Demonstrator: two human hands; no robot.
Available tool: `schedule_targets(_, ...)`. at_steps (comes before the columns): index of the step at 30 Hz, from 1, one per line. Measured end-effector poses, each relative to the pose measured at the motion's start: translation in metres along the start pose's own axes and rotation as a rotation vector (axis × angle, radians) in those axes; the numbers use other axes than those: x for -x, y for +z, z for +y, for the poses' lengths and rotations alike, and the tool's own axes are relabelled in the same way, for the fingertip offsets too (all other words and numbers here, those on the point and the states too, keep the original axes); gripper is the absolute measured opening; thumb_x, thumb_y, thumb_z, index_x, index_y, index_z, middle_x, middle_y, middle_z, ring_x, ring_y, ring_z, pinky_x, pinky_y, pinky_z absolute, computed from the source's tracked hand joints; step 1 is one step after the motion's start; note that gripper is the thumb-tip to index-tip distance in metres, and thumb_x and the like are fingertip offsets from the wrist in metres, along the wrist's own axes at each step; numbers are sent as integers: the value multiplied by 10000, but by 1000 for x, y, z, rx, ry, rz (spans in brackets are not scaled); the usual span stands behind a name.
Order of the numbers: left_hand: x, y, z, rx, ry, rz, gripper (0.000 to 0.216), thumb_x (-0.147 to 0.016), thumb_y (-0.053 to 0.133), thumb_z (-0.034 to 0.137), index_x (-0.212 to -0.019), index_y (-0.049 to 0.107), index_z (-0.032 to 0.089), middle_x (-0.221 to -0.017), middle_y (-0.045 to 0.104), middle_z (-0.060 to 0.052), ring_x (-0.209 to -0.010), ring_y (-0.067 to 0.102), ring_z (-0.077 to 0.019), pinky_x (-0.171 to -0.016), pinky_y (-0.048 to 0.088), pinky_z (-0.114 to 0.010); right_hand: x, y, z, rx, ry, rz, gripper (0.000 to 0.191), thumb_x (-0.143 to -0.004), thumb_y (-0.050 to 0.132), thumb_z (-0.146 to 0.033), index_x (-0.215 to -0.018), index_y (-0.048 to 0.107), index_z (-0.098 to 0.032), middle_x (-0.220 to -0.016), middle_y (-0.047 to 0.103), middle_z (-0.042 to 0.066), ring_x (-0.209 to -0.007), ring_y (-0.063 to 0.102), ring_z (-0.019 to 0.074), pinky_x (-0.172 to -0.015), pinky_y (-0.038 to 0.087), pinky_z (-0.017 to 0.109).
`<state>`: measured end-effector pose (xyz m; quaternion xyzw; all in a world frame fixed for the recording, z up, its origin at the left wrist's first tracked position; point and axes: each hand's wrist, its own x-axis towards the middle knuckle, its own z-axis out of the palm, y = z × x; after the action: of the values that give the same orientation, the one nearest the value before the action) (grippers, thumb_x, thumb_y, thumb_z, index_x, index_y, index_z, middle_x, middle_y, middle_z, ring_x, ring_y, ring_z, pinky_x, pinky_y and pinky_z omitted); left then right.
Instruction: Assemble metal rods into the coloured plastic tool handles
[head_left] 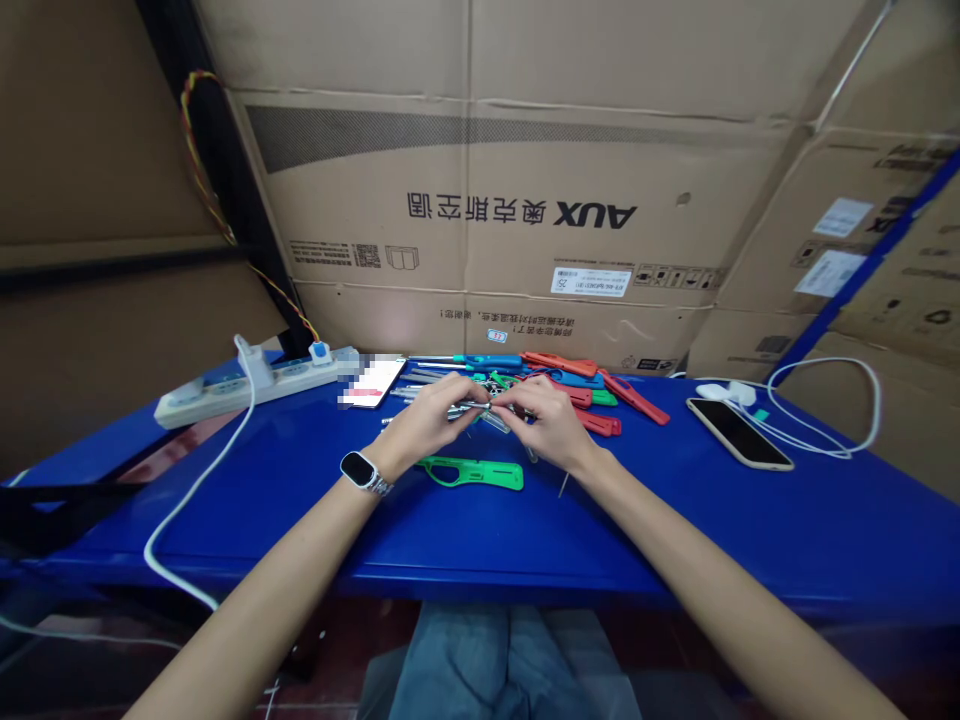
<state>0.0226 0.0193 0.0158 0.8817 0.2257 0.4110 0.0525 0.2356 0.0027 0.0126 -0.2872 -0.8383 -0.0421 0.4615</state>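
Note:
My left hand point(435, 415) and my right hand point(551, 420) meet over the middle of the blue table. The left fingers are closed around a slim silvery metal tube point(466, 406). My right fingertips are pinched at its right end, on a small part too tiny to name. Just in front of the hands lies a green plastic lighter-like casing half point(487, 473) with a loop-shaped opening. Behind and under the hands are several more metal tubes point(409, 393), partly hidden. Red casings point(636, 397) and blue casings point(491, 362) lie beyond my right hand.
A power strip point(225, 392) with a white cable stands at the left. A lit phone-like screen point(375, 382) lies beside it. On the right are a phone point(739, 433) and a looped white cable point(874, 400). Cardboard point(360, 220) walls the back of the blue table point(847, 530).

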Motion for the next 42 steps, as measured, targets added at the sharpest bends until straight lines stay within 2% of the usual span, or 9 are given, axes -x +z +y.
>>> schedule_targets(5,-1,-1,-3,12,61,42,42,-928,625,185,-962,645,170,-932,694,-62,-889,645,-182,-796,539,-336,2,0,-3,3,-51,20,87,-908,627,-193,-887,711,-189,-747,726,28,-700,634,169,-787,459,349)
schedule_targets(11,-4,-1,3,-85,202,127,69,-960,552,140,-919,602,163,-935,688,-73,-906,624,-177,-804,539,-351,4,7,-8,-91,115,83,75,-883,679,-266,-855,723,-212,-702,708,11,-617,621,158,-758,487,347)
schedule_targets(15,-5,-1,7,-100,199,154,112,-969,533,141,-869,572,169,-908,678,-66,-871,612,-169,-798,534,-355,3,8,-10,-116,165,97,67,-872,695,-277,-862,738,-227,-726,722,13,-613,625,164,-765,503,361)
schedule_targets(24,-4,-1,10,-140,225,157,121,-971,534,143,-856,553,177,-915,685,-63,-867,614,-164,-796,530,-345,3,7,-9,-144,84,136,54,-868,702,-242,-844,743,-216,-717,728,18,-648,643,172,-768,505,363)
schedule_targets(29,-1,0,5,-188,155,134,32,-960,568,180,-948,586,157,-915,675,-73,-868,640,-184,-766,531,-332,1,4,-12,-110,21,141,67,-879,677,-210,-846,735,-204,-721,724,26,-651,631,168,-759,494,358)
schedule_targets(33,0,-2,0,-109,75,47,119,-953,587,232,-1024,639,151,-943,649,-76,-848,629,-181,-748,531,-320,2,2,-9,-79,46,98,91,-892,661,-237,-840,730,-209,-703,710,21,-650,622,169,-768,486,365)
schedule_targets(36,-1,-4,-2,-74,104,-2,182,-973,545,224,-1097,667,167,-964,642,-86,-904,606,-194,-789,526,-348,4,2,-5,-80,58,89,103,-892,666,-252,-828,733,-208,-724,720,30,-649,620,168,-769,486,365)
schedule_targets(42,-1,-5,-5,-116,190,43,235,-982,539,211,-1163,690,214,-928,647,-72,-858,586,-181,-746,525,-335,6,3,-2,-114,124,82,116,-881,682,-281,-808,746,-217,-736,734,36,-663,639,180,-752,503,362)
